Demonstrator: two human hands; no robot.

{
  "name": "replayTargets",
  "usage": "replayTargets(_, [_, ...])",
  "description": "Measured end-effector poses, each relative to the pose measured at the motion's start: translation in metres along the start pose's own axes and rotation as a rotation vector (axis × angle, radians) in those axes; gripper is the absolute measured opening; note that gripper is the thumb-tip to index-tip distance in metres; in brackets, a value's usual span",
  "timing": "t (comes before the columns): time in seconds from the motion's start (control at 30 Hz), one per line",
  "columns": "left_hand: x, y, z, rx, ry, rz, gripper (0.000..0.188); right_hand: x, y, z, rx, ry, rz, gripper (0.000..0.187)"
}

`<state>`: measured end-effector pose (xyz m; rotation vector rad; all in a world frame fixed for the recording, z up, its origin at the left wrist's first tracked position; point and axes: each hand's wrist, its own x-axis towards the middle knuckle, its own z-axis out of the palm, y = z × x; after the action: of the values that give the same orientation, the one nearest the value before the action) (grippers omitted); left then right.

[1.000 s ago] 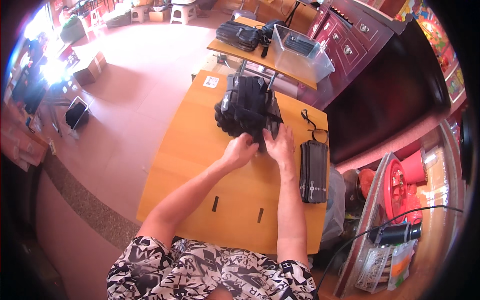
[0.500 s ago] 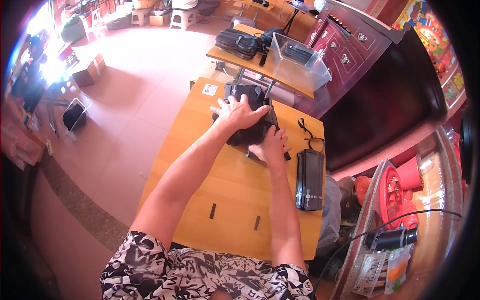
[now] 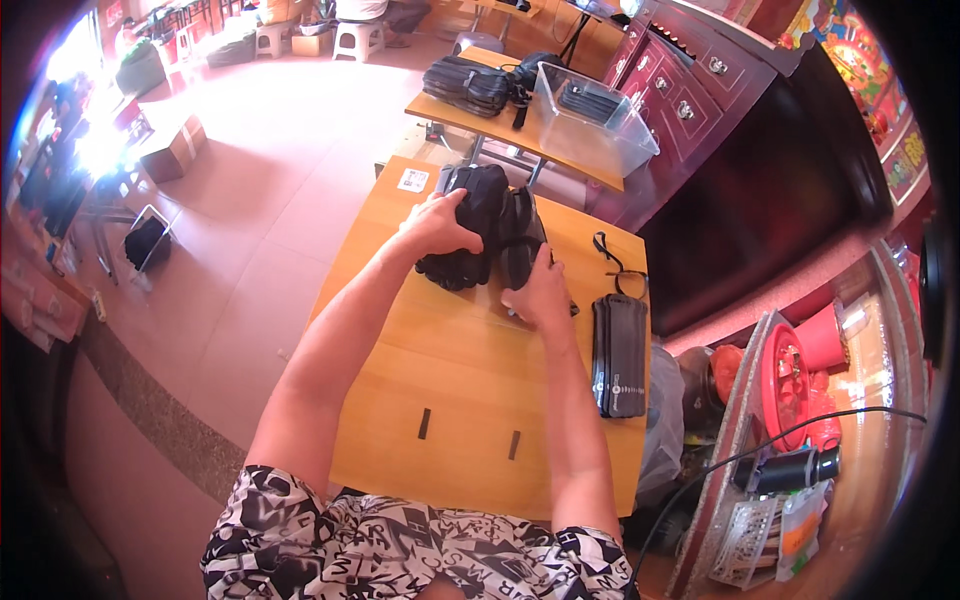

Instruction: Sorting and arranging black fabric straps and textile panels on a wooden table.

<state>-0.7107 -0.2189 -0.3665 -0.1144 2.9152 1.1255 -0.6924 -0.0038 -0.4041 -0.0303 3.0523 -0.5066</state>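
Note:
On the far part of the wooden table, my left hand grips the left part of a bulky black bag, its thumb over the near side. The left fingers are partly hidden behind the bag. My right hand holds the near right end of a narrower black piece lying alongside the bag. Whether that piece is a flap of the same bag or a separate thing, I cannot tell. A dark gap shows between the two black parts.
At the table's right edge lie a stack of flat black cases and a thin black strap. A second table behind carries a black bag and a clear plastic bin. Right of the table stands a shelf with a red basin.
My left hand has moved left and slightly nearer, from lying spread across the bag's top to gripping its left side. The black parts now stand apart. My right hand stays near the same place.

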Motion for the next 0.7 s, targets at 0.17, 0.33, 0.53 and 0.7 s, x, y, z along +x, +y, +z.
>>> replayTargets(0.17, [0.002, -0.019, -0.013, -0.229, -0.083, 0.081, 0.096, 0.009, 0.012, -0.031, 0.197, -0.090, -0.122, 0.091])
replayTargets(0.33, [0.009, -0.028, -0.016, -0.222, -0.105, 0.119, 0.097, 0.016, 0.035, -0.043, 0.534, -0.235, -0.104, 0.066])
replayTargets(0.53, [0.011, -0.031, -0.016, -0.116, -0.024, 0.135, 0.097, 0.025, 0.045, -0.041, 0.561, -0.183, -0.111, 0.053])
replayTargets(0.7, [0.013, -0.043, -0.023, -0.165, -0.111, 0.146, 0.080, 0.032, 0.077, -0.038, 1.128, -0.331, -0.086, 0.036])
